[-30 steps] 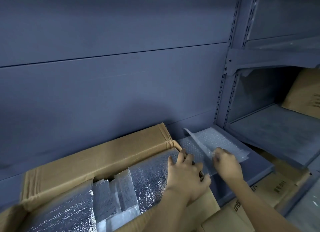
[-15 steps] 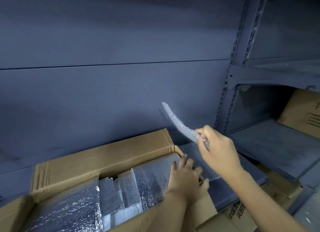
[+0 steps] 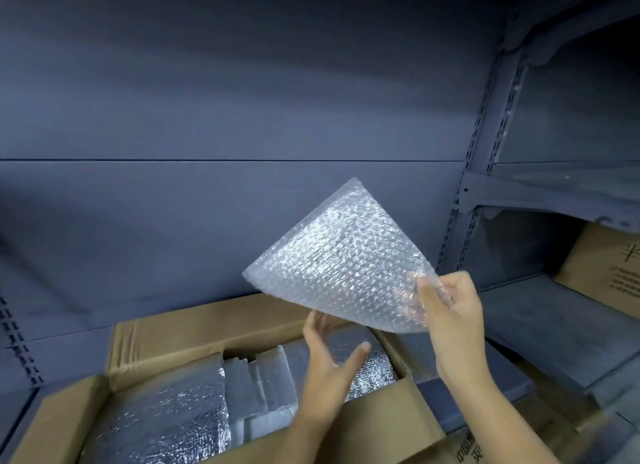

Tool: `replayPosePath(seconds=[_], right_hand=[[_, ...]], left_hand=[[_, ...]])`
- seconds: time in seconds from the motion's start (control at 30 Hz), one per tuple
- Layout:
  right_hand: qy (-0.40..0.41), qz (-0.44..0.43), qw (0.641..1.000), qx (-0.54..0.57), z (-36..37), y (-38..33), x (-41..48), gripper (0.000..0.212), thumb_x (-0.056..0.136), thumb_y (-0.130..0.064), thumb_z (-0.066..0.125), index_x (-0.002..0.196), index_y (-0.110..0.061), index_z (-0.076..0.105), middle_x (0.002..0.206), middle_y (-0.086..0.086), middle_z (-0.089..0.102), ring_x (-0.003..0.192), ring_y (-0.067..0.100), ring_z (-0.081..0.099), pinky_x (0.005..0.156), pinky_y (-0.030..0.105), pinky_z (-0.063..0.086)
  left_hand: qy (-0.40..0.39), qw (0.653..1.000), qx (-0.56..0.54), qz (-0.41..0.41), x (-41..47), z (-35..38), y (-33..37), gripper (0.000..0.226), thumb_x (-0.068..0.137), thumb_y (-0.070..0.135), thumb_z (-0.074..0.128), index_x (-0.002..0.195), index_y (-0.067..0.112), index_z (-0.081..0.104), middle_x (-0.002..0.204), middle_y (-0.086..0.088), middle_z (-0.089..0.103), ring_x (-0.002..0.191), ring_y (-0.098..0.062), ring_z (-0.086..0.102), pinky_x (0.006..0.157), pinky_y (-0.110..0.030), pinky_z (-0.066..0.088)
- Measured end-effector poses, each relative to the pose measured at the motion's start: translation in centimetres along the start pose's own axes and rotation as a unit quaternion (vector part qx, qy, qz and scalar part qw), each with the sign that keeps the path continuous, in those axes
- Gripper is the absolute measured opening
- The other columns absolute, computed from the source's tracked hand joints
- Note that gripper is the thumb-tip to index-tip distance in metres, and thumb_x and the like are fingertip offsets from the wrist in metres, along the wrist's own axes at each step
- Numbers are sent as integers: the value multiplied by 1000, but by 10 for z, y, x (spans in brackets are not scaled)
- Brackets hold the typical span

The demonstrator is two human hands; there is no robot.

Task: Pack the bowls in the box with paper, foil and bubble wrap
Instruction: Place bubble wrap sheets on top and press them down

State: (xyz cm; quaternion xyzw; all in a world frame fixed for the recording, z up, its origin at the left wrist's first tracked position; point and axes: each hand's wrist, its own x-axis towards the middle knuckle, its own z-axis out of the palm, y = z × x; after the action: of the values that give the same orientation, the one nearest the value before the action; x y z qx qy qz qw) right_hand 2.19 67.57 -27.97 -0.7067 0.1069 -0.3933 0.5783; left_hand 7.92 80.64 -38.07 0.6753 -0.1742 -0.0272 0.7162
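An open cardboard box (image 3: pixel 194 339) stands at the bottom, lined with silver foil (image 3: pixel 166 418). Folded foil pieces (image 3: pixel 256 384) stand upright in its middle. No bowls are visible. My right hand (image 3: pixel 450 311) pinches one corner of a clear bubble wrap sheet (image 3: pixel 343 259) and holds it spread in the air above the box's right end. My left hand (image 3: pixel 329 363) hovers over the box with fingers spread, its fingertips just under the sheet's lower edge; whether they touch it I cannot tell.
A grey-blue wall panel (image 3: pixel 207 117) rises behind the box. Metal shelving (image 3: pixel 554 325) stands at the right, with a cardboard carton (image 3: pixel 609 269) on a shelf. More cartons (image 3: pixel 485 443) lie below at the bottom right.
My right hand has lifted the bubble wrap off the shelf and turned it flat toward me. My left hand has risen off the box's foil toward the sheet.
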Motion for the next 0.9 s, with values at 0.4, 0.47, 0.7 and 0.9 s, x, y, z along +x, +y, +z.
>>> replayPosePath(seconds=[0.4,0.47,0.7,0.9], right_hand=[[18,155,986,52,12,50,-16,11,90,-3,52,97,-11,56,89,2,61,71,11,60,59,23,47],[6,160,987,32,10,57,-16,15,88,-3,54,99,-12,58,91,0,64,72,9,62,53,15,47],[-35,143,986,-79,13,76,-18,16,89,-14,55,102,-23,57,92,-3,67,77,10,63,60,22,48],[-79,127,974,-168,12,87,-24,21,90,-13,50,106,-25,56,87,-2,65,75,14,62,57,26,48]], left_hand=[[71,980,-147,-110,-14,-55,-1,15,84,11,69,79,9,54,71,-8,43,64,-19,42,58,-31,41],[86,981,-139,-109,-16,-54,4,15,83,13,70,75,9,57,63,-5,45,60,-18,42,60,-34,38],[135,978,-111,-114,-15,-52,1,7,90,10,61,84,6,60,66,-2,58,55,-9,52,51,-20,45],[162,971,-71,-161,-14,-53,-4,10,92,7,55,99,10,49,73,-7,63,58,-19,57,55,-29,44]])
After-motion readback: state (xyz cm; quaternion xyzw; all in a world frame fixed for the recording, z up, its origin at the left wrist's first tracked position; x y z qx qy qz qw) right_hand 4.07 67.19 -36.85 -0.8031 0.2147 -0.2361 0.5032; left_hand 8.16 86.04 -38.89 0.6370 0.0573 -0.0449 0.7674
